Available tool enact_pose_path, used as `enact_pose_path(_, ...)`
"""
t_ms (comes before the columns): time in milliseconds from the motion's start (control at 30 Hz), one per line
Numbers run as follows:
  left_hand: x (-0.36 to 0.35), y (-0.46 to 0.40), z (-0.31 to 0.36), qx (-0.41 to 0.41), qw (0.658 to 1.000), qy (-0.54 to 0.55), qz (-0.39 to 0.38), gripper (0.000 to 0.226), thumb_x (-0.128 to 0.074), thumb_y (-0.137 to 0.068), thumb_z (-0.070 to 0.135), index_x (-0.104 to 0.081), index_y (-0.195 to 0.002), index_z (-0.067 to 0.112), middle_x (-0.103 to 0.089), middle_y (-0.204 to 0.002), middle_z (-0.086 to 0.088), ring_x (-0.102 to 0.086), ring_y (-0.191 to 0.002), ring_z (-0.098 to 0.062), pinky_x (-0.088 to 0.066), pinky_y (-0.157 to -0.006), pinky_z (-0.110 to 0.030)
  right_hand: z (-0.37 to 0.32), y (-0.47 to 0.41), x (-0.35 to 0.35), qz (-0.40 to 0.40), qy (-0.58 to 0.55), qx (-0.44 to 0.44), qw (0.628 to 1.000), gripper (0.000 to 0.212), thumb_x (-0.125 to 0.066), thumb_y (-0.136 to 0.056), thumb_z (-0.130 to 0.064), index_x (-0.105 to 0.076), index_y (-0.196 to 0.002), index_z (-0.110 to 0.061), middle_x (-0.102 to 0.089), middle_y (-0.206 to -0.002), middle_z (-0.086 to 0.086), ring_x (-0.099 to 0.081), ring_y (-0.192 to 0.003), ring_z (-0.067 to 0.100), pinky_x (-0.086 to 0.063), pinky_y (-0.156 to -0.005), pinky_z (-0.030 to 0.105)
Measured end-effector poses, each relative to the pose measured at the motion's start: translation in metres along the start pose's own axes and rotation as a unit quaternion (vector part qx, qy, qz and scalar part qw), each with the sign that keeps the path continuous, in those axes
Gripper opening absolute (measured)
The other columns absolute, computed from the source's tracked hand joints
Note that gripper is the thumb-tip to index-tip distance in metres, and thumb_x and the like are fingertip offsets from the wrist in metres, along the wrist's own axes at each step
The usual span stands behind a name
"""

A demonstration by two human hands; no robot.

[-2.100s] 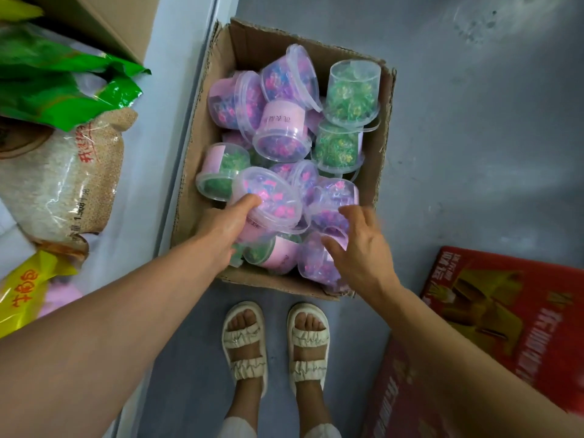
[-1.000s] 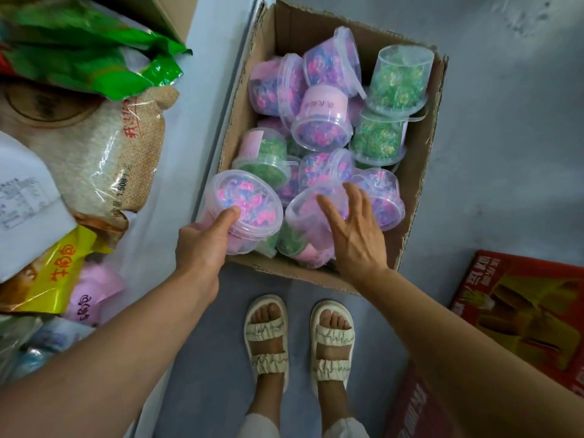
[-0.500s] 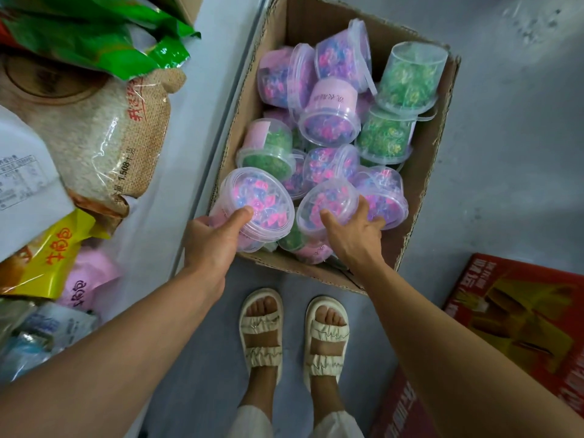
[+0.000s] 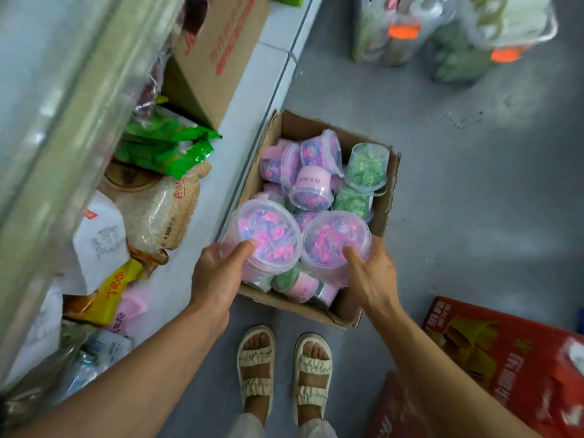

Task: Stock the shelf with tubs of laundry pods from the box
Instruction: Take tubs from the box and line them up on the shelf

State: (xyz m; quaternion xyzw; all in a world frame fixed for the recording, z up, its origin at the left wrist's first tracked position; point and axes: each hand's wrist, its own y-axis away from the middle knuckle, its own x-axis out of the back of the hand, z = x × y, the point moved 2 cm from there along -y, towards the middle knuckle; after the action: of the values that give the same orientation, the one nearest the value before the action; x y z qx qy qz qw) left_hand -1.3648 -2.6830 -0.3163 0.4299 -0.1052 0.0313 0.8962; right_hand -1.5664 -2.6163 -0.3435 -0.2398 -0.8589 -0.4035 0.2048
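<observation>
Holding two tubs [image 4: 268, 235] (one per hand [image 4: 218, 276]).

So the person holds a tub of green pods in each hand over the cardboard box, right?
Not quite. The head view shows the left hand and right hand each holding a tub over the cardboard box, but the left tub and right tub contain pink and purple pods, not green.
</observation>
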Motion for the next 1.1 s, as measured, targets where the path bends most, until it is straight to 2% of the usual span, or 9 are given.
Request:
enact_pose_path(100,0.007,0.044,0.041,-0.015,1.0,0.02,0.002,0.058,-0.071,-0.041,0.055,-0.059,-0.087,0.022,-0.066,-0.099,-0.002,-0.062,-0.092,-0.02,-0.051,-0.089,-0.044,-0.045,0.031,0.047,0.019,-0.024,0.022,0.999,0.038,-0.052,-0.088,-0.029,-0.047,-0.123,-0.016,-0.053,-0.118,0.012,-0.053,-0.096,0.025,-0.045,-0.082,0.034)
enact_pose_path(233,0.021,0.103,0.094,-0.038,0.998,0.057,-0.011,0.091,-0.07,-0.042,0.063,-0.057,-0.118,0.015,-0.066,-0.113,-0.004,-0.062,-0.104,-0.024,-0.047,-0.096,-0.048,-0.11,0.081,0.11,0.05,-0.047,0.07,0.995,0.03,-0.053,-0.089,-0.026,-0.051,-0.116,-0.013,-0.057,-0.113,0.011,-0.054,-0.102,0.028,-0.045,-0.085,0.038)
enact_pose_path(333,0.033,0.154,0.139,-0.075,0.994,0.076,-0.026,0.098,-0.069,-0.041,0.065,-0.054,-0.124,0.017,-0.064,-0.119,-0.004,-0.06,-0.108,-0.023,-0.046,-0.098,-0.047,-0.16,0.124,0.156,0.072,-0.074,0.106,0.989,0.02,-0.053,-0.09,-0.023,-0.053,-0.109,-0.017,-0.059,-0.108,0.008,-0.054,-0.097,0.025,-0.041,-0.079,0.033)
enact_pose_path(433,0.048,0.211,0.188,-0.115,0.988,0.095,-0.037,0.086,-0.069,-0.048,0.061,-0.057,-0.122,0.018,-0.065,-0.116,-0.003,-0.061,-0.106,-0.022,-0.046,-0.095,-0.041,-0.207,0.165,0.196,0.088,-0.097,0.152,0.98,0.019,-0.053,-0.089,-0.021,-0.054,-0.108,-0.015,-0.06,-0.105,0.008,-0.054,-0.093,0.025,-0.038,-0.075,0.031)
enact_pose_path(567,0.069,0.277,0.243,-0.152,0.978,0.134,-0.046,0.021,-0.07,-0.077,0.035,-0.063,-0.085,0.016,-0.068,-0.09,-0.004,-0.061,-0.092,-0.025,-0.043,-0.068,-0.03,-0.264,0.213,0.24,0.083,-0.133,0.203,0.967,0.028,-0.054,-0.078,-0.038,-0.05,-0.101,-0.021,-0.059,-0.102,0.006,-0.055,-0.09,0.024,-0.04,-0.072,0.031)
enact_pose_path(700,0.09,0.331,0.28,-0.176,0.969,0.16,-0.061,0.051,-0.069,-0.049,0.053,-0.065,-0.087,0.019,-0.068,-0.095,-0.005,-0.062,-0.094,-0.027,-0.045,-0.074,-0.034,-0.31,0.247,0.276,0.07,-0.136,0.245,0.957,0.039,-0.051,-0.075,-0.041,-0.051,-0.109,-0.022,-0.059,-0.104,0.006,-0.056,-0.093,0.027,-0.045,-0.076,0.037)
enact_pose_path(867,0.116,0.389,0.302,-0.21,0.953,0.216,-0.029,0.017,-0.063,-0.083,0.035,-0.062,-0.087,0.019,-0.063,-0.085,-0.005,-0.058,-0.075,-0.02,-0.041,-0.062,-0.028,-0.351,0.272,0.314,0.01,-0.148,0.29,0.945,0.046,-0.051,-0.067,-0.05,-0.053,-0.107,-0.027,-0.062,-0.099,-0.001,-0.059,-0.093,0.026,-0.051,-0.082,0.055)
enact_pose_path(1033,0.135,0.45,0.308,-0.237,0.933,0.27,0.008,0.015,-0.062,-0.084,0.034,-0.062,-0.088,0.019,-0.063,-0.083,-0.004,-0.06,-0.075,-0.02,-0.045,-0.064,-0.03,-0.384,0.291,0.333,-0.057,-0.16,0.342,0.924,0.046,-0.053,-0.062,-0.058,-0.056,-0.095,-0.026,-0.062,-0.098,0.002,-0.062,-0.092,0.029,-0.052,-0.083,0.054)
enact_pose_path(1100,0.144,0.471,0.308,-0.245,0.925,0.289,0.029,0.021,-0.063,-0.083,0.035,-0.064,-0.091,0.016,-0.063,-0.082,-0.004,-0.06,-0.075,-0.02,-0.047,-0.069,-0.032,-0.401,0.308,0.334,-0.092,-0.166,0.368,0.91,0.039,-0.055,-0.07,-0.051,-0.057,-0.098,-0.024,-0.062,-0.1,0.007,-0.061,-0.086,0.027,-0.054,-0.077,0.048)
